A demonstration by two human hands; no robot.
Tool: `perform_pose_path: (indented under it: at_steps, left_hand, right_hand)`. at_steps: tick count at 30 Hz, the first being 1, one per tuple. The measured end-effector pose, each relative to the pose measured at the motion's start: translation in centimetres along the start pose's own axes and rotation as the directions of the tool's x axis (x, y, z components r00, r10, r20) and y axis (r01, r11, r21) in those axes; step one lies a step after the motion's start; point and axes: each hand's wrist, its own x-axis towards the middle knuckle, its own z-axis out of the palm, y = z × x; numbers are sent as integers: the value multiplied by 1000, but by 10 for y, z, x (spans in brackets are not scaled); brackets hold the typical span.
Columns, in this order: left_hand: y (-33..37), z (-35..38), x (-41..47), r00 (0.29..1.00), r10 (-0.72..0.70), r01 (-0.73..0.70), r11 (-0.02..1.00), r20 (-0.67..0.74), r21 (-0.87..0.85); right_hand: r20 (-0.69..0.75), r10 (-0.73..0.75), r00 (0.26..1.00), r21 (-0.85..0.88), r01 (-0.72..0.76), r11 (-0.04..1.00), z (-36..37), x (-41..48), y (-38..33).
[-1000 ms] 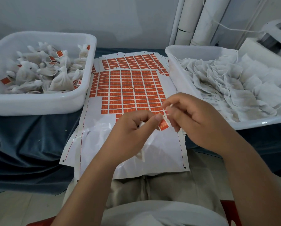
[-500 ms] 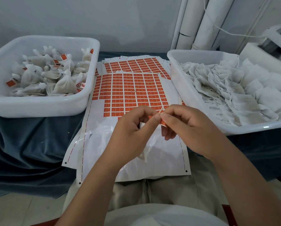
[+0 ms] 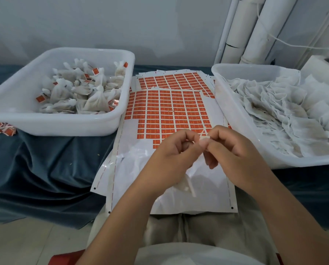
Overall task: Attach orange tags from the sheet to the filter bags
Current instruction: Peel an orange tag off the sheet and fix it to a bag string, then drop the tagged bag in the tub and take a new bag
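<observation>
Two grips meet over the sheet (image 3: pixel 169 111), keeping spare tags close: left grip (image 3: pixel 171 155) and right grip (image 3: pixel 234 152) both pinch a whitish tab (image 3: pixel 204 139), probably the tag's back, to seal it.

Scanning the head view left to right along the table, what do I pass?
Loose orange tags at the left edge → left white tub holding tagged filter bags → sheet of orange tags → right white tub holding flat filter bags.
</observation>
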Motion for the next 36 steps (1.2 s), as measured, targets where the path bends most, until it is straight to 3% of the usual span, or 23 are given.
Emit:
perform_pose_path:
  at_steps: [5, 8, 11, 13, 16, 18, 21, 23, 26, 28, 30, 33, 36]
  left_hand:
    - [0, -5, 3, 984, 138, -108, 965, -112, 238]
    - [13, -24, 10, 947, 137, -52, 958, -291, 283]
    - [33, -67, 24, 846, 215, -33, 934, -488, 355]
    - [47, -103, 35, 731, 315, -12, 893, -605, 451]
    - [56, -158, 54, 618, 385, 96, 828, -686, 552]
    - [49, -192, 67, 651, 341, 281, 722, -678, 632]
    - [32, -220, 79, 752, 213, 493, 446, -624, 747]
    - [31, -225, 86, 756, 234, 492, 412, -611, 767]
    - [42, -228, 95, 715, 303, 445, 498, -630, 744]
    - [49, -226, 97, 782, 149, 503, 422, -605, 754]
    - [48, -221, 94, 796, 1, 575, 314, -605, 756]
    - [49, -207, 76, 753, 150, 525, 449, -641, 723]
    - [55, -180, 49, 690, 350, 328, 629, -633, 705]
  right_hand:
    - [8, 44, 999, -141, -42, 989, 2, -1, 1]
    - [-69, 62, 996, -212, -75, 974, 1, -1, 0]
    - [-98, 67, 993, -196, -85, 977, -2, 0, -3]
    - [-82, 45, 996, -208, -61, 976, -3, 0, -4]
    - [-19, 20, 1000, -244, -24, 969, -2, -1, -3]
    - [13, 10, 1000, -271, -6, 963, -2, -2, -1]
    - [41, 4, 999, -308, 9, 951, -3, -2, 1]
    - [43, -6, 999, -329, 20, 944, -6, -2, 0]
    - [14, -18, 1000, -339, 21, 941, -11, -3, -6]
    - [-17, -25, 1000, -362, 17, 932, -18, -2, -11]
    - [-49, -34, 998, -366, 14, 931, -27, -2, -15]
    - [-109, -85, 990, -360, 40, 932, -47, -5, -19]
    - [-293, -150, 944, -426, 11, 904, -86, 1, -1]
